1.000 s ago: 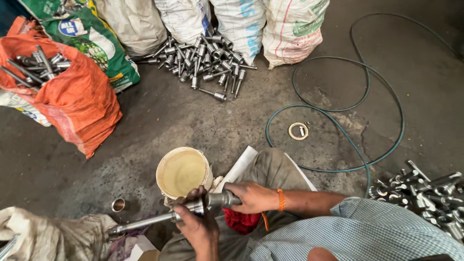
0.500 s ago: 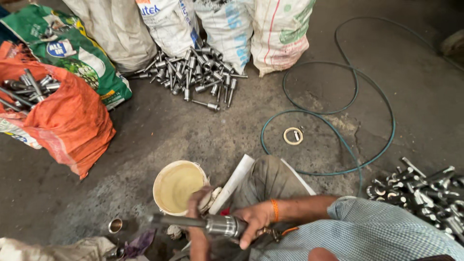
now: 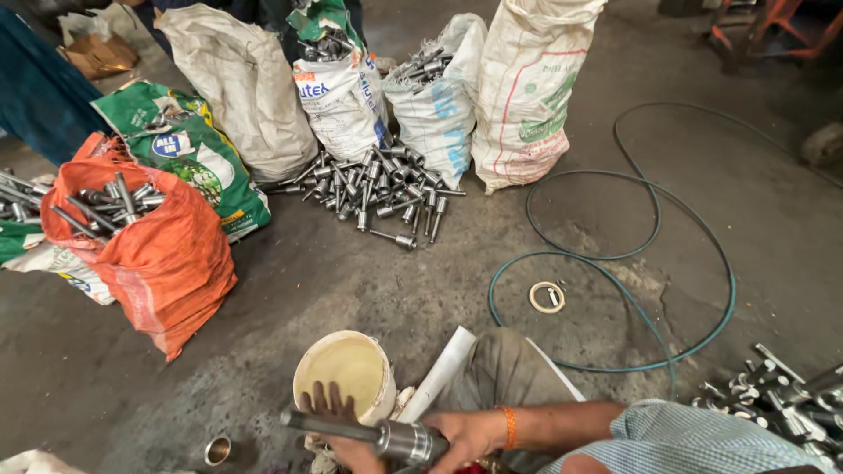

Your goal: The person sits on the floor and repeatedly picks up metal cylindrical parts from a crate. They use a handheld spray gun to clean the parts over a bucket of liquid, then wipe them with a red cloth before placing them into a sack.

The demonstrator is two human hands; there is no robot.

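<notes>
Concrete floor (image 3: 351, 281), left hand (image 3: 338, 426) half behind metal shaft (image 3: 369, 432), right hand (image 3: 470, 434) cropped

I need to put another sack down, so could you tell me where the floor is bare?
Bare concrete lies between the orange sack, the loose pile of metal shafts and the white bucket. Inside the hose loop only a small ring lies. The far sack row and the right-hand parts pile are crowded.
</notes>
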